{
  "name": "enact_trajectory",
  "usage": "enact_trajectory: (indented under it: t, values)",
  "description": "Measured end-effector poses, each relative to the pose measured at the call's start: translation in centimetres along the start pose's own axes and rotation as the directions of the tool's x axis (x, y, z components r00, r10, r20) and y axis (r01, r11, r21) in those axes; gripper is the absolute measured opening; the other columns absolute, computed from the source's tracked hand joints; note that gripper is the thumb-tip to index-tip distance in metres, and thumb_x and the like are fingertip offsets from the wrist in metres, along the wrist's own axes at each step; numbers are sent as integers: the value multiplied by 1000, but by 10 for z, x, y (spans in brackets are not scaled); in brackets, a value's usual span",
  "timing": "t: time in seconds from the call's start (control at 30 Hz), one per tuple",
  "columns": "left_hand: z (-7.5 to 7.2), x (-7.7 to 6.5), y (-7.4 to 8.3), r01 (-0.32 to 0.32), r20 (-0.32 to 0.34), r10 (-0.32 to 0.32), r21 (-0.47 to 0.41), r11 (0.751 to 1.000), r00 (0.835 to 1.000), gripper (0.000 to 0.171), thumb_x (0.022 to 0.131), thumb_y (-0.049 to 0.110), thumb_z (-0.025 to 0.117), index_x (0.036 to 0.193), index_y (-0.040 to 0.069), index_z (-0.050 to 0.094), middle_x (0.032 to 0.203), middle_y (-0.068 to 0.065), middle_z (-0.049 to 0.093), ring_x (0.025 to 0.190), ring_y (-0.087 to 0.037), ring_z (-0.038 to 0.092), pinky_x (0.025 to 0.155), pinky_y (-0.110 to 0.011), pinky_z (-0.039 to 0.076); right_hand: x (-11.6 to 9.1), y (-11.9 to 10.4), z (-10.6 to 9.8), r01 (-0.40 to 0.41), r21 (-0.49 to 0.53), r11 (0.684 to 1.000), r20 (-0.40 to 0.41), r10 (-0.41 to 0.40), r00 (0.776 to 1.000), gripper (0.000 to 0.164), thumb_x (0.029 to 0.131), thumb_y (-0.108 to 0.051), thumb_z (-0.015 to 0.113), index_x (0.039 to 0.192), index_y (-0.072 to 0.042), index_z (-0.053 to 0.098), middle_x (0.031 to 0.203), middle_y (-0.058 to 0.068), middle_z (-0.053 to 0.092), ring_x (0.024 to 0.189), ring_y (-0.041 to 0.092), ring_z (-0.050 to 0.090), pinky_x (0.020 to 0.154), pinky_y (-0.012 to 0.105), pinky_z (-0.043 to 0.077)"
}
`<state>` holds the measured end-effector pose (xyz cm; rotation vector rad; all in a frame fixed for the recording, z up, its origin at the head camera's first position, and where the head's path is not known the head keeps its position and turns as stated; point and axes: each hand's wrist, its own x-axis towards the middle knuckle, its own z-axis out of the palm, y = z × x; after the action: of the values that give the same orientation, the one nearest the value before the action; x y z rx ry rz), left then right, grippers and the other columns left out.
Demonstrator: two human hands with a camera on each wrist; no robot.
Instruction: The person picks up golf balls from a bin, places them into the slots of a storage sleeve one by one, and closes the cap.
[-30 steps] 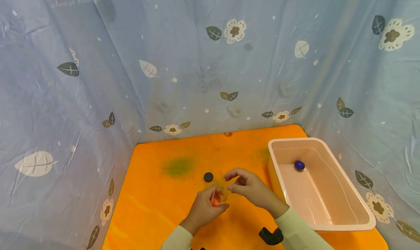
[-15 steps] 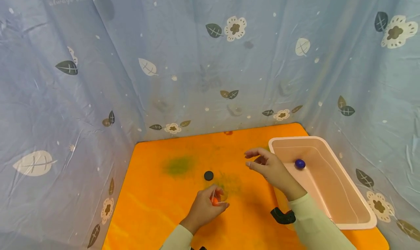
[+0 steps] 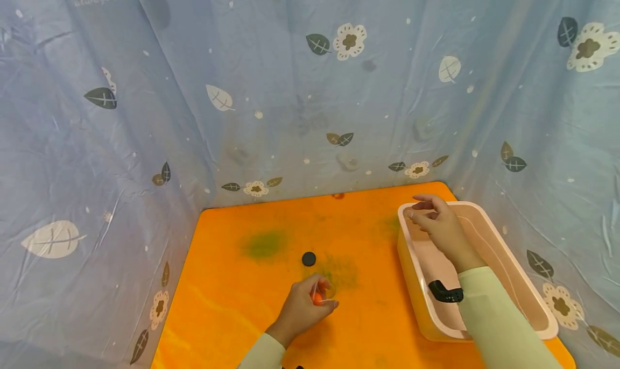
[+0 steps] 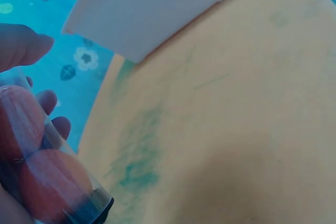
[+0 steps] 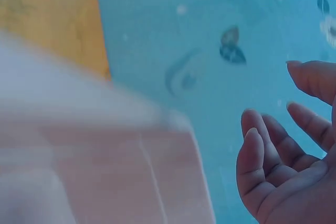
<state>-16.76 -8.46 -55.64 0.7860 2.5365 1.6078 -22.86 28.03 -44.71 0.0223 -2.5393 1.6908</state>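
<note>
My left hand [image 3: 301, 311] grips a clear plastic tube [image 4: 97, 199] above the orange table. Two orange balls [image 4: 55, 184] show inside it in the left wrist view, stacked toward the tube's dark end. Over the far left part of a pale pink bin [image 3: 415, 275] hovers my right hand [image 3: 444, 232], fingers loosely bent and nothing between them, as the right wrist view [image 5: 289, 182] of that hand also shows. A small black round cap [image 3: 308, 258] lies on the table beyond the left hand. The blue ball inside the bin is hidden behind the right hand.
The orange table [image 3: 232, 299] carries greenish smudges. A blue patterned curtain [image 3: 290, 89] hangs close round its back and sides. The bin's raised walls stand along the table's right side.
My right hand has moved away from the tube, rightward and farther back, to above the bin, covering the blue ball. The left hand stays in place with the tube.
</note>
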Motion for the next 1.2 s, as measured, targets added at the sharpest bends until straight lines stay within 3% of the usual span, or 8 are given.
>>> enact_trajectory:
  t: [0.13,0.23,0.37,0.6,0.97,1.2]
  values:
    - [1,-1,0,13,5,-13,-9,1000,1000,29,81,29,79,101,31,58,80,6,59,62,-10,55,56,-27,50,-2,10,-18,-3,-55,998,-84,-2,996,57,92,-44,62,141,-21,41,126,10,47,95,26,58,57,30,51]
    - [1,-1,-1,24,9,-24,-7,1000,1000,29,81,28,79,101,31,58,80,6,59,62,-10,55,56,-27,51,-5,19,-30,12,-118,993,-145,-29,989,61,92,-45,60,142,-16,41,124,12,49,96,22,58,69,25,51]
    - [1,-2,-2,29,6,-29,7,1000,1000,30,81,26,79,101,31,58,80,7,59,62,-10,56,56,-27,50,-8,30,-41,-31,-142,989,-174,6,985,64,92,-49,57,143,-15,38,124,9,49,98,25,56,69,24,50]
    - [0,-3,-2,27,3,-27,-6,1000,1000,29,81,26,79,100,30,58,80,6,59,62,-10,55,56,-27,50,-1,42,-42,-37,-110,993,-179,17,984,63,93,-41,60,141,-6,39,123,16,48,95,26,57,71,27,51]
    - [-2,-3,-2,52,8,-52,-12,999,999,29,81,34,78,102,31,59,83,6,58,67,-12,55,57,-28,51,16,75,-45,-118,-252,961,-115,91,989,60,95,-37,59,137,3,41,122,29,46,98,42,55,66,35,50]
    - [-1,-2,-4,46,2,-46,-18,999,999,30,81,28,79,102,30,58,83,4,60,66,-12,57,58,-28,51,26,102,-45,-187,-241,952,-45,182,982,58,94,-27,61,134,9,38,109,27,51,74,31,60,60,38,52]
